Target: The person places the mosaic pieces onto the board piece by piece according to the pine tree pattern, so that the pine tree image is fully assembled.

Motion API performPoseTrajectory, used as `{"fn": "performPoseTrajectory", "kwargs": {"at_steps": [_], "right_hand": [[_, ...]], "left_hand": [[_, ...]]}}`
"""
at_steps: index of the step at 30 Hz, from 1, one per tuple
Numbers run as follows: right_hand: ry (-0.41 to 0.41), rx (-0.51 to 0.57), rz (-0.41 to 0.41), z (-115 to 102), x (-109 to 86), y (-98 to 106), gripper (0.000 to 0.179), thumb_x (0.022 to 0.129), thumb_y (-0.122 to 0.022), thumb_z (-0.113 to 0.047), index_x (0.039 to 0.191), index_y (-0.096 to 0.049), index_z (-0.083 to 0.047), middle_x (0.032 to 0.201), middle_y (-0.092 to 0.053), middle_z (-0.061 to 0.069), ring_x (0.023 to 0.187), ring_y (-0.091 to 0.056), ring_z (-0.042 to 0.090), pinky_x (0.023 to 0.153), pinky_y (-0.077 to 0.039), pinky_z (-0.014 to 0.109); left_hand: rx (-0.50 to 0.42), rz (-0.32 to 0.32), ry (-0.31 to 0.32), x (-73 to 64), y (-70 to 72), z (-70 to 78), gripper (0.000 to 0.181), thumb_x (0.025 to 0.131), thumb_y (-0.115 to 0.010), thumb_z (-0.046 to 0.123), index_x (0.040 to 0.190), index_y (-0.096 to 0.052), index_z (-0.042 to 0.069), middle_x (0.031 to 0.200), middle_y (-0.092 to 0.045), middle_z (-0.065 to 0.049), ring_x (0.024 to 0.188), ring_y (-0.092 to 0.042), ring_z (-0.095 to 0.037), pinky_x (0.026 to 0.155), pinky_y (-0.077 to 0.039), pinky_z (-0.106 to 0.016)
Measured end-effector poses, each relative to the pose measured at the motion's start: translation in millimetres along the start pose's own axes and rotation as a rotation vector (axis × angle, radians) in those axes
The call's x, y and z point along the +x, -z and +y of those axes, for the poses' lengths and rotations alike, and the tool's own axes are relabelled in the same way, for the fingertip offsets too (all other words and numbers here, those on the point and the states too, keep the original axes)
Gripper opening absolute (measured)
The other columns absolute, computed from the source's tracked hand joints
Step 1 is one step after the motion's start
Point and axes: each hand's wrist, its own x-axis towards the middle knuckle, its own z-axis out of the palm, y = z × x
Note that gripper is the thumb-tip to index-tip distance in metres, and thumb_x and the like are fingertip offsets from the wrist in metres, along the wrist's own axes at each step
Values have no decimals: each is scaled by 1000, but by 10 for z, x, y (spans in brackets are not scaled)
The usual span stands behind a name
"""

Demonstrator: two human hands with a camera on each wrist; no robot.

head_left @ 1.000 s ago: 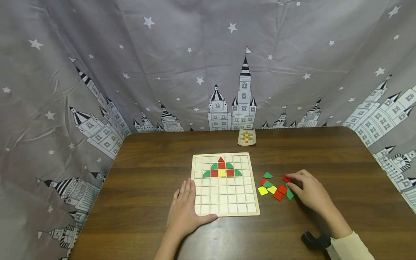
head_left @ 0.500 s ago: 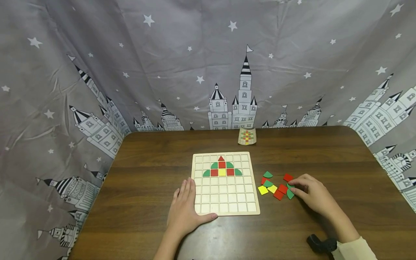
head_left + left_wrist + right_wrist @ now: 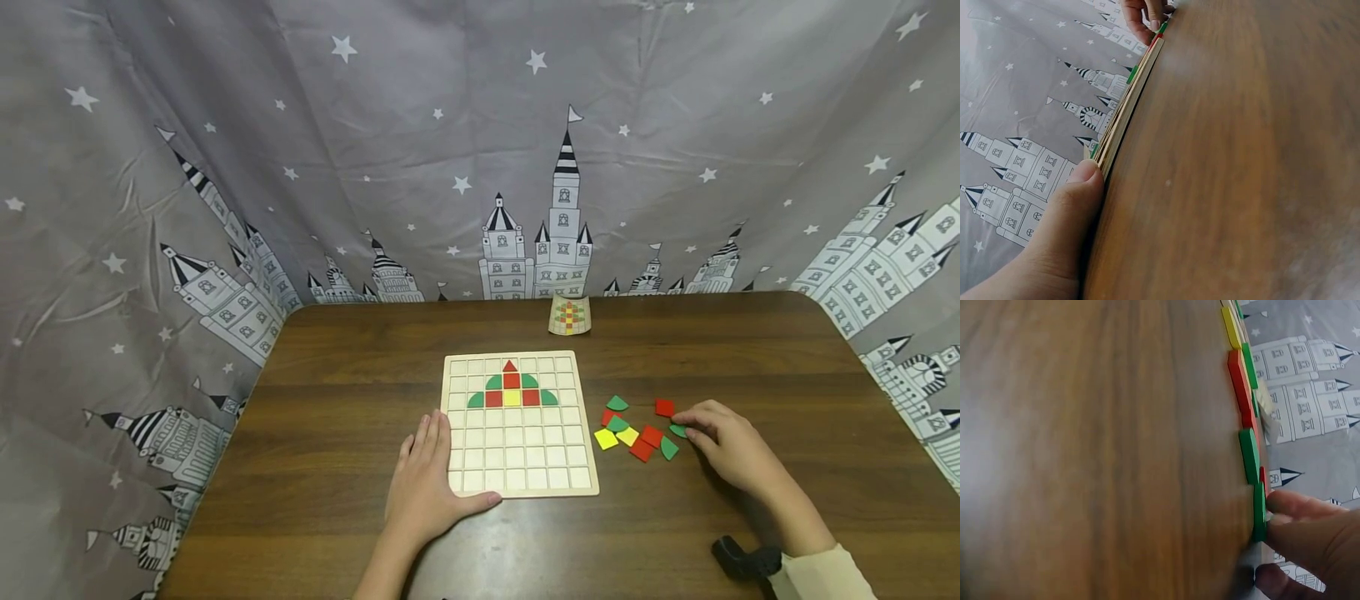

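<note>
My left hand (image 3: 422, 487) rests at the lower left corner of a wooden grid board (image 3: 536, 496), straight fingers along its left edge. Its thumb (image 3: 1079, 194) presses the near edge. Red, green and yellow tiles make a tree-like shape in the board's upper rows. To the right, my right hand (image 3: 731, 446) pinches a green quarter-circle tile (image 3: 678, 431) between thumb and index finger, low at the table. The same green tile (image 3: 1259, 512) is at the fingertips in the right wrist view. A red square tile (image 3: 664, 407) lies just beyond, and another green tile (image 3: 669, 448) lies nearer.
Several loose tiles lie between board and right hand, among them a yellow square (image 3: 606, 439), a green quarter circle (image 3: 617, 403) and overlapping red squares (image 3: 641, 450). A pattern card (image 3: 570, 317) leans at the table's back edge, before a grey castle-print curtain (image 3: 420, 167).
My right hand has left the red square and drawn a green tile rightward, apart from the other green one. The red square now lies uncovered. My left hand has stayed still.
</note>
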Motion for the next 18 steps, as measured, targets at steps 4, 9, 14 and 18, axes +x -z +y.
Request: {"fn": "performPoseTrajectory", "kwargs": {"at_steps": [4,9,14,18], "right_hand": [[-9,14,-28,44,-17,20,27,90,-71,-9,117,-72,-11,107,-64,2,77,-46,5,62,-40,22],[-10,8,-24,67,-32,28,28,87,-74,-11,115,-73,-11,103,-62,1,73,-41,4,59,-36,22],[-28,13,-1,50,-30,19,23,86,-76,-14,109,-71,-11,98,-63,1,70,-42,2,57,-37,21],[-43,15,10,45,-18,16,22,85,-78,-16,105,-69,-12,93,-62,-1,69,-43,2,57,-38,21]], "left_hand": [[1,4,-2,0,-2,-1,141,58,-51,98,159,-13,7,168,-12,-7,156,-10,-24,125,-15,-46],[-7,11,-2,0,-1,3,141,58,-52,98,159,-14,7,168,-13,-7,156,-11,-24,125,-15,-45],[-11,25,-7,-2,1,7,141,58,-55,96,159,-17,6,167,-16,-8,156,-14,-26,124,-17,-46],[-12,15,-1,1,0,4,141,58,-55,97,159,-15,7,167,-14,-8,156,-12,-25,124,-16,-45]]}}
